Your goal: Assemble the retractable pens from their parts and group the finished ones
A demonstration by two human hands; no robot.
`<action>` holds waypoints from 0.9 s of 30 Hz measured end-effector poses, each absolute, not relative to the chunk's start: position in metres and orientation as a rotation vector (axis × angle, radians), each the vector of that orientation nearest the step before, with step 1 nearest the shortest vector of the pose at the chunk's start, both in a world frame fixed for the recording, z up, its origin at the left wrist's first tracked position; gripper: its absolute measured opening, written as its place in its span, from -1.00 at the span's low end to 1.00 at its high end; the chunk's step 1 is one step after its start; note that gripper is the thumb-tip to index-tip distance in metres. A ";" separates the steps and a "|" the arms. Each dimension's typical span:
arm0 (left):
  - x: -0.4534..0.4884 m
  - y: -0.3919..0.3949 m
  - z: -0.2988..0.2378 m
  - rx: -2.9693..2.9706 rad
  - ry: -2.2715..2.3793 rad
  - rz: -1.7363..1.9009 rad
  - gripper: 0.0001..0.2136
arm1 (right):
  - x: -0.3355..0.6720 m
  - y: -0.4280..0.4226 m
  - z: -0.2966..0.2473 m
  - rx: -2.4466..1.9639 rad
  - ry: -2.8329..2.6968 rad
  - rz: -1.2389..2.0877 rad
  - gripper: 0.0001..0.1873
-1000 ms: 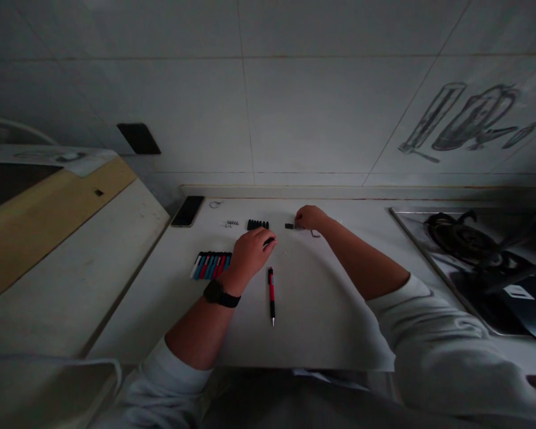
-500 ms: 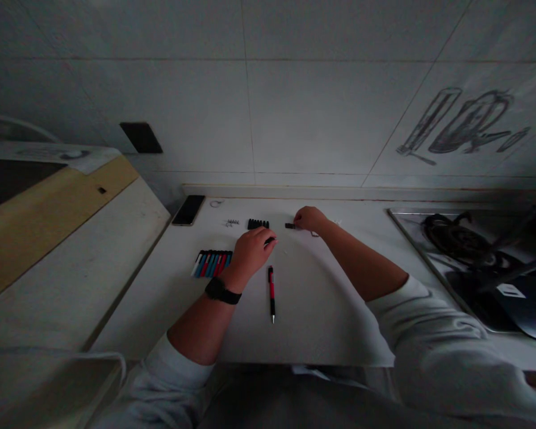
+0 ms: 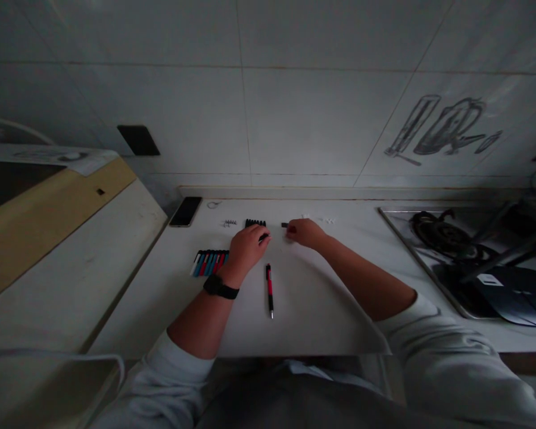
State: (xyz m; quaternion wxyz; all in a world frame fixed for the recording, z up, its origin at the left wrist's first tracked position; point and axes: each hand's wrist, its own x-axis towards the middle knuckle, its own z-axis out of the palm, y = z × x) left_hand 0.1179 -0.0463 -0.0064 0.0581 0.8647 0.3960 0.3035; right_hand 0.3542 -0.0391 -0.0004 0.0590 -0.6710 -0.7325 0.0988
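Note:
My left hand (image 3: 249,243), with a black watch on the wrist, is closed on a small black pen part (image 3: 263,237) that shows at the fingertips. Just behind it lies a row of black pen grips (image 3: 255,223). Coloured pen barrels (image 3: 209,263) in red, blue and white lie side by side left of that hand. My right hand (image 3: 307,232) has its fingers pinched low over the table; what they hold, if anything, is hidden. Small dark pieces (image 3: 284,225) lie at its fingertips. Between my forearms rests a red and black pen (image 3: 269,292), tip towards me.
Small springs (image 3: 229,223) lie at the back left, near a phone (image 3: 186,211) and a thin ring (image 3: 213,204). Tiny white pieces (image 3: 328,220) are scattered behind my right hand. A gas hob (image 3: 446,292) borders the right side, a pale cabinet (image 3: 93,250) the left.
My right hand has come slightly towards me, and tiny white pieces behind it show more fully. My left hand keeps hold of the black part. The whole view has shifted a little.

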 end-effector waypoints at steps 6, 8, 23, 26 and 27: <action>0.118 -0.045 -0.007 2.612 1.205 0.939 -0.94 | 0.319 -0.074 -0.008 -1.928 -2.379 0.346 -0.83; 0.118 -0.045 -0.008 2.613 1.202 0.931 -0.94 | 0.316 -0.080 -0.009 -1.938 -2.424 0.334 -0.81; 0.115 -0.040 -0.019 2.657 1.163 0.900 -0.94 | 0.337 -0.107 -0.009 -1.658 -2.382 0.447 -0.75; 0.114 -0.039 -0.019 2.642 1.155 0.894 -0.94 | 0.371 -0.092 -0.007 -1.449 -2.139 0.495 -0.77; 0.114 -0.039 -0.018 2.639 1.156 0.888 -0.95 | 0.388 -0.085 -0.007 -1.449 -1.991 0.501 -0.78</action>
